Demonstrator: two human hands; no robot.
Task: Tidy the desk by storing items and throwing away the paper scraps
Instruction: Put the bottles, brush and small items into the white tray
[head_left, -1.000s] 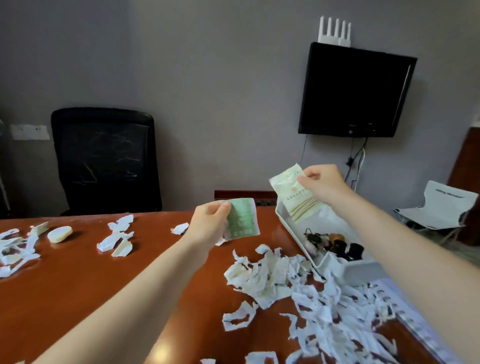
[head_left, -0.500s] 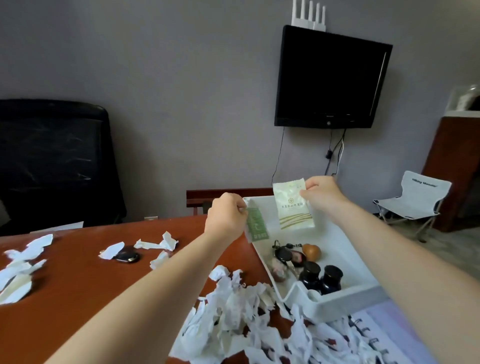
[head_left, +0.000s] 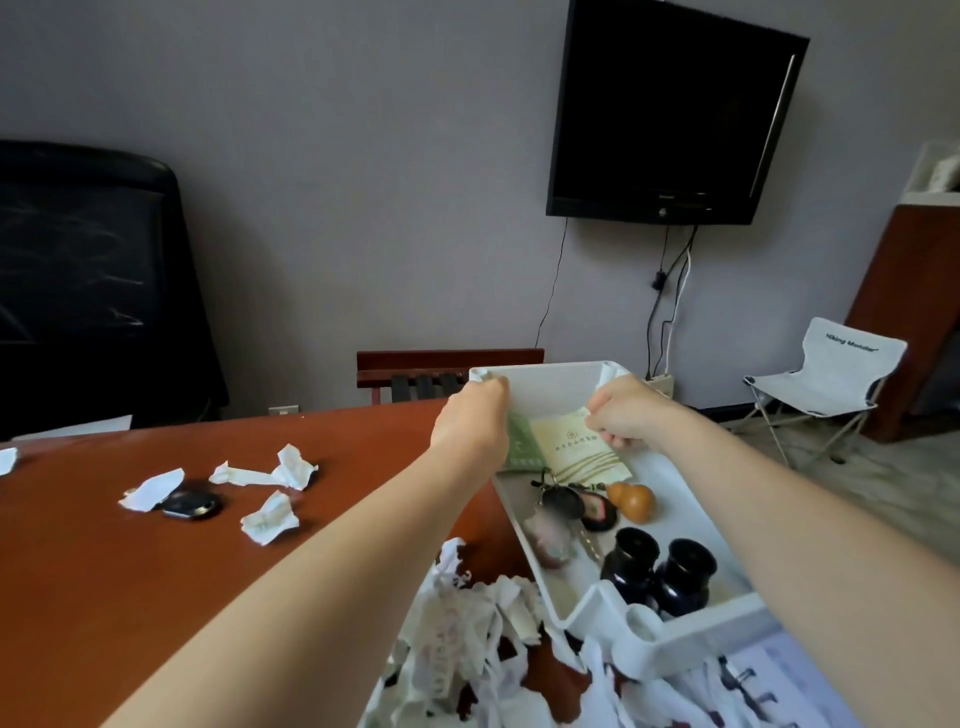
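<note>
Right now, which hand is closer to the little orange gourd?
Right. The right hand pinches the cream packet just behind the orange gourd; the left hand holds the green packet farther to the left.

Under the fingers of the left hand (head_left: 475, 426): green sachet (head_left: 522, 449), pale print. Under the fingers of the right hand (head_left: 631, 415): cream sachet (head_left: 576, 452), olive-gold curved stripes. Around both: white tray (head_left: 550, 387). Nearer than the fingers: orange-brown gourd (head_left: 631, 501), two black bottles (head_left: 660, 571), white paper scraps (head_left: 270, 519), reddish-brown desk (head_left: 156, 571).
</note>
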